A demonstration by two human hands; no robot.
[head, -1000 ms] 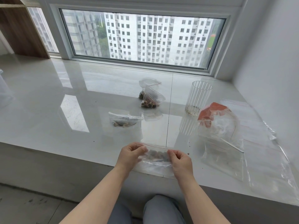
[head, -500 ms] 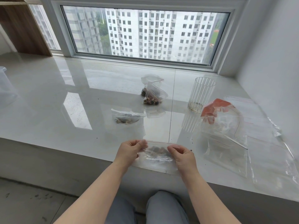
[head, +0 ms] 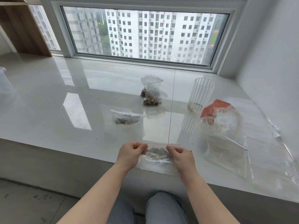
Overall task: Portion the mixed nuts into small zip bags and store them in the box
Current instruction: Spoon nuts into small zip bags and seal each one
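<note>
A small clear zip bag (head: 157, 155) with a red seal line and a few nuts inside lies at the front edge of the glossy white sill (head: 64, 120). My left hand (head: 131, 152) pinches its top left corner and my right hand (head: 181, 155) pinches the top right part of the seal. Three other small bags with nuts sit farther back: one lying flat (head: 126, 118) and two leaning together (head: 152, 94). A larger crumpled bag with a red label (head: 218, 117) stands to the right.
A ribbed clear glass (head: 200, 96) with crumbs at its bottom stands right of centre. Flat empty plastic bags (head: 267, 152) cover the sill's right side. A clear plastic container (head: 3, 81) shows at the left edge. The window lies behind, a wall on the right.
Both hands stay on the bag's top edge. The bag's red seal line has come up straighter between my fingers. The view has shifted slightly.
</note>
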